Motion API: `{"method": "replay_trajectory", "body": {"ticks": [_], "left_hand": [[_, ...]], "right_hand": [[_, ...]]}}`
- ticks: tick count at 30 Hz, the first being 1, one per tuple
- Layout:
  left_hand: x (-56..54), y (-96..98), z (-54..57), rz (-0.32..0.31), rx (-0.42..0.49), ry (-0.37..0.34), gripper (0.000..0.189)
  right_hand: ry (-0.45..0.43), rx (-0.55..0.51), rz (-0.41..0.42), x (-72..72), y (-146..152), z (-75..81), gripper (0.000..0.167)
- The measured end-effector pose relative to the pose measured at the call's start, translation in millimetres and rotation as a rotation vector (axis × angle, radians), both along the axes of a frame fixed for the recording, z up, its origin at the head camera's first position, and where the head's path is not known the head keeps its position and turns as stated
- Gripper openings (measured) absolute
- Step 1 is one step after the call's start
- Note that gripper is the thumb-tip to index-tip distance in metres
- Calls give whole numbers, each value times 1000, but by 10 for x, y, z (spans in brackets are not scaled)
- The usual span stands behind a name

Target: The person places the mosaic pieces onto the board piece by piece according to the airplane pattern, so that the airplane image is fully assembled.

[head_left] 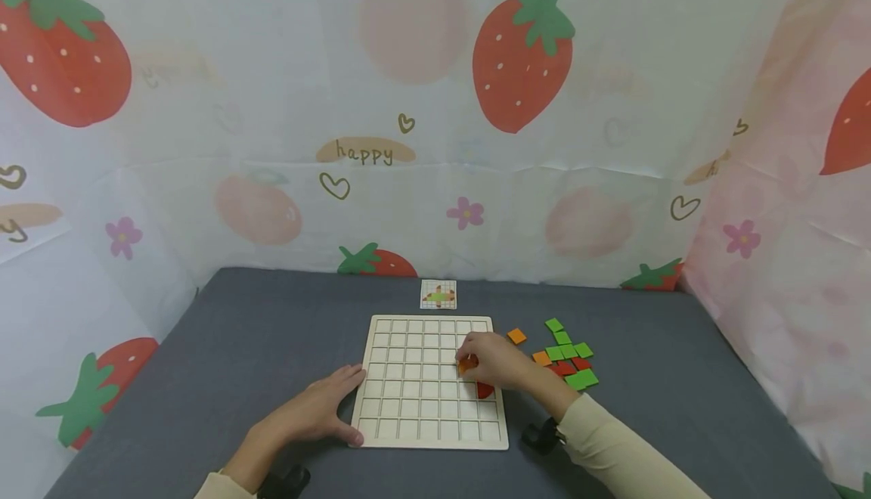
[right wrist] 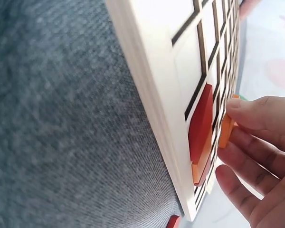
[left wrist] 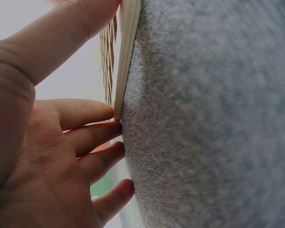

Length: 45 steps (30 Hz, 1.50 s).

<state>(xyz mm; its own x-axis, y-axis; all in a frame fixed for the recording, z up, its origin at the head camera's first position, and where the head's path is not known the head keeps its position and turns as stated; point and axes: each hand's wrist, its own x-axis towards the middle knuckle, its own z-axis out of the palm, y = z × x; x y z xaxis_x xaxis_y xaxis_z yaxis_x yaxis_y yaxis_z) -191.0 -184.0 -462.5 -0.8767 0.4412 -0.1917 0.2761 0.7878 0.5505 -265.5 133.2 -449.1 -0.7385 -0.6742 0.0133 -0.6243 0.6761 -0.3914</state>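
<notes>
A pale wooden grid board (head_left: 401, 408) lies flat on the dark grey table. My left hand (head_left: 316, 408) rests against its left side; the thumb touches the front-left corner, and the extended fingers meet the edge. Above the right part of the grid, my right hand (head_left: 500, 359) pinches an orange tile (right wrist: 225, 129) between thumb and fingers. Near the board's right edge sits a red piece (right wrist: 200, 126) with an orange piece (right wrist: 200, 166) beside it. More red shows just past that orange piece in the right wrist view. My hand covers part of these cells in the head view.
Right of the board lie several loose tiles: green ones (head_left: 581, 379), orange ones (head_left: 517, 336) and red ones (head_left: 563, 368). Behind the board, a small card (head_left: 438, 295) carries a coloured grid pattern. A strawberry-print curtain (head_left: 272, 121) surrounds the table (head_left: 286, 325).
</notes>
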Motion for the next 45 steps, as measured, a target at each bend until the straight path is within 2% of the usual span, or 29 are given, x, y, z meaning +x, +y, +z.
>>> {"method": "replay_trajectory", "body": {"ticks": [12,37,40,45], "left_hand": [[1,4,-5,6,1,2,103],[-17,9,3,3,-5,1,103],[-7,7,13,5,-5,0,103],[3,16,22,2,-7,6,102]], "right_hand": [[48,30,40,-3,-32,-46,17],[99,35,61,2,-31,-73,12],[78,31,52,9,-24,-54,14],[-18,-20,-6,-11,43,6,21]]}}
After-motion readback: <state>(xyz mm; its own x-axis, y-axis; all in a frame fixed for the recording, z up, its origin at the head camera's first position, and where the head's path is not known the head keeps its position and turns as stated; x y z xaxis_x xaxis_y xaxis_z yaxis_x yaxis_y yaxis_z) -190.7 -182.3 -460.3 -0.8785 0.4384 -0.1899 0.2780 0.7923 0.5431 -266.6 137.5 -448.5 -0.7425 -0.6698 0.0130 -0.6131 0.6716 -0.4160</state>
